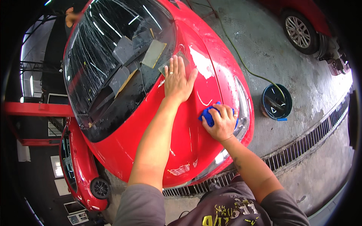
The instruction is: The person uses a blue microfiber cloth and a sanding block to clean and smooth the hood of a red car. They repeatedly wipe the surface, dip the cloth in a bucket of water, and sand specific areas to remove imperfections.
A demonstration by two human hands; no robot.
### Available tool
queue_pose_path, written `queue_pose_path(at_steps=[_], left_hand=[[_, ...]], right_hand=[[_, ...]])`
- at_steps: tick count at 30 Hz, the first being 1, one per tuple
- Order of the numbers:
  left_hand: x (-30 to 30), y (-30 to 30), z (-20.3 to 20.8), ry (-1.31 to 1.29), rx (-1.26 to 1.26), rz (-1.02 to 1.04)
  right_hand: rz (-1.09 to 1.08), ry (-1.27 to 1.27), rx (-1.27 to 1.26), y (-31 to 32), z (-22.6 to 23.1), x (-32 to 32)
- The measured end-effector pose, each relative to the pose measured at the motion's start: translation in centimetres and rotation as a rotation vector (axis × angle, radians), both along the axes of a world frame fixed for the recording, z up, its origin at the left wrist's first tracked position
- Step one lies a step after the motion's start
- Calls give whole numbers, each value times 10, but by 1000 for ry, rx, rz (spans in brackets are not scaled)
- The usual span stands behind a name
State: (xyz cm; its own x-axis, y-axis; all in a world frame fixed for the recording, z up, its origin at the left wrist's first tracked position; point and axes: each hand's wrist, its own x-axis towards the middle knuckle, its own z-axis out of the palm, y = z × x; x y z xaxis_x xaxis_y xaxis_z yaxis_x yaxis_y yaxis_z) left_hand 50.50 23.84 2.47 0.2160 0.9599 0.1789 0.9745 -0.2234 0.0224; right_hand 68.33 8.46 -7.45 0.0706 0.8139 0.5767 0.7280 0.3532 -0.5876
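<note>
A wet red car hood [151, 135] fills the middle of the view. My left hand [178, 81] lies flat on it near the windshield, fingers stretched out, a ring on one finger. A grey-green sheet [185, 60], perhaps sandpaper, shows partly from under these fingers; the rest is hidden. To the right, my right hand [223, 122] has its fingers closed over a crumpled blue cloth [206, 114], pressed on the hood beside the headlight [243, 107]. Several grey sheets [154, 54], some with tan edges, lie across the base of the windshield [109, 49] near the wiper.
On the wet floor to the right stands a dark bucket [267, 109] with a green hose [245, 64] running into it. A drain grate [298, 152] curves along the floor near me. Other red cars stand at left [81, 169] and upper right [315, 15]. A person [70, 19] is at the far left.
</note>
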Motion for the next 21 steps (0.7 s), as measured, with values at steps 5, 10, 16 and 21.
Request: queue_pose_path(at_steps=[5,10,16,21], left_hand=[[-56,-266,-52,99,-208,-27],[-58,-221,-30,117,-176,-84],[-27,-95,-22,28,55,-44],[-83,-385,-95,30,-157,-89]], right_hand=[[-42,23,-21,8,-8,13],[-42,5,-30,8,-4,12],[-29,-58,-7,3,-4,2],[-78,-64,5,5,-9,4]])
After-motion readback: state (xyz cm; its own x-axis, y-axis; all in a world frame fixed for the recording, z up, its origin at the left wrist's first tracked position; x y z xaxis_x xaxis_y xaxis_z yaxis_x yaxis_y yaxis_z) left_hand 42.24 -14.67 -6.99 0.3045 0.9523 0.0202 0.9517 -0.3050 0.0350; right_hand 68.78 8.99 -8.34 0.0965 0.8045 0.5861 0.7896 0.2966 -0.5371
